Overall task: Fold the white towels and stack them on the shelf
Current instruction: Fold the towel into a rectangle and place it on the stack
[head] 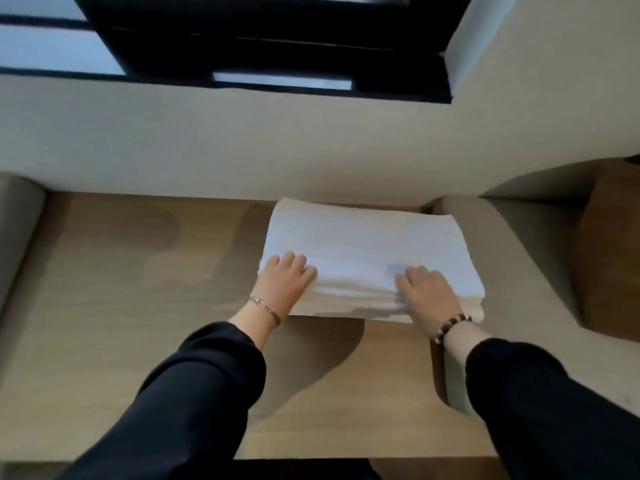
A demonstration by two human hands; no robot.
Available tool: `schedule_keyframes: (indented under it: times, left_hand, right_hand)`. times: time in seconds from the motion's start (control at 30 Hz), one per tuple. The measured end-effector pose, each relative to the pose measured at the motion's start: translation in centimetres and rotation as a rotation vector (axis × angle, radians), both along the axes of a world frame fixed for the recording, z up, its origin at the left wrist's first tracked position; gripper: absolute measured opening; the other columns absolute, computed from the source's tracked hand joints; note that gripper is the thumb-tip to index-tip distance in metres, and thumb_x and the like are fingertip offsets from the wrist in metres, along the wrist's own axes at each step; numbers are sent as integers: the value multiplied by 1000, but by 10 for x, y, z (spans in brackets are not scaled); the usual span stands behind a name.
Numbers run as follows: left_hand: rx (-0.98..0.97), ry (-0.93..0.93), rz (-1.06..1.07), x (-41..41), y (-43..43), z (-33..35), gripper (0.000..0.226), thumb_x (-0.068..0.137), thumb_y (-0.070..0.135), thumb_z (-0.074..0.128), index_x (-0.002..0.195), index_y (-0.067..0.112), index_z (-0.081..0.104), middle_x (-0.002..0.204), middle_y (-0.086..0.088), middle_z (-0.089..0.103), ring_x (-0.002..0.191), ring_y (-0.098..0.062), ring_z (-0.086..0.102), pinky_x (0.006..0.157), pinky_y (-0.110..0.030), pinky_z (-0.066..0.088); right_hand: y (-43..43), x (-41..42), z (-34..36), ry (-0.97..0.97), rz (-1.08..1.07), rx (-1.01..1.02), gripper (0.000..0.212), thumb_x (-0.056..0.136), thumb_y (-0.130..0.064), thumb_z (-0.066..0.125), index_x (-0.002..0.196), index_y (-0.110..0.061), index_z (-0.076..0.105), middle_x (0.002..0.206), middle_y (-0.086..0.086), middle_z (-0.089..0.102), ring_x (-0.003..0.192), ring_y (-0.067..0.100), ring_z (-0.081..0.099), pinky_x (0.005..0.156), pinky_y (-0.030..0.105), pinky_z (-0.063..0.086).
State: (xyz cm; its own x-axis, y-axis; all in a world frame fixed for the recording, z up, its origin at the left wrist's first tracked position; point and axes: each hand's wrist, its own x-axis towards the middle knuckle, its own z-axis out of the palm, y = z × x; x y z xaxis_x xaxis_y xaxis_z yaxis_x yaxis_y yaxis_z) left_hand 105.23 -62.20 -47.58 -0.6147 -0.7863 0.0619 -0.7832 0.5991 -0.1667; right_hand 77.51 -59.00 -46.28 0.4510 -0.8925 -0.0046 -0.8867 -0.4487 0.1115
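Note:
A stack of folded white towels (367, 244) lies on the wooden shelf (138, 271), toward its right side and close to the back wall. My left hand (285, 284) lies on the stack's near left corner, with its fingers flat on the top towel. My right hand (427, 292) rests on the near right part of the stack, its fingers bent over the front edge onto the top. Both forearms wear black sleeves. The fingertips are blurred, so a pinch of cloth cannot be told.
A pale wall (242, 143) rises behind the shelf, with a dark window frame (270, 43) above. Grey side panels stand at the left (17, 220) and right (485, 244). A brown box (609, 244) sits at the far right.

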Motion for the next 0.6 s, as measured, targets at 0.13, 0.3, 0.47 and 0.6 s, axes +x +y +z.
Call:
schedule_keyframes:
  times: [0.13,0.3,0.47,0.6]
  left_hand:
    - [59,-19,38,0,21,-30,48,23,-4,69,67,12,62,63,-4,51,52,-22,49,47,-27,33]
    - [58,-14,33,0,11,-15,46,23,-5,69,64,14,62,60,-2,51,49,-22,48,44,-25,31]
    - [-5,143,9,1,2,-1,37,33,-11,43,61,9,57,56,-5,45,46,-22,42,43,-25,23]
    - [-38,157,36,1,13,-12,35,37,-9,41,61,10,58,58,-5,46,48,-22,44,44,-26,28]
  right_hand:
    - [21,1,-30,60,-86,87,49,37,4,86,83,0,68,74,17,59,58,34,56,45,33,41]
    - [11,-2,-23,60,-80,73,54,35,7,84,86,2,68,75,18,60,59,34,57,44,32,42]
    - [-5,-6,-6,12,-27,-21,36,43,16,68,74,1,59,66,16,50,54,31,49,39,31,33]
    - [2,-6,-19,6,-35,-31,42,38,18,70,73,0,57,65,15,50,53,29,49,42,31,32]
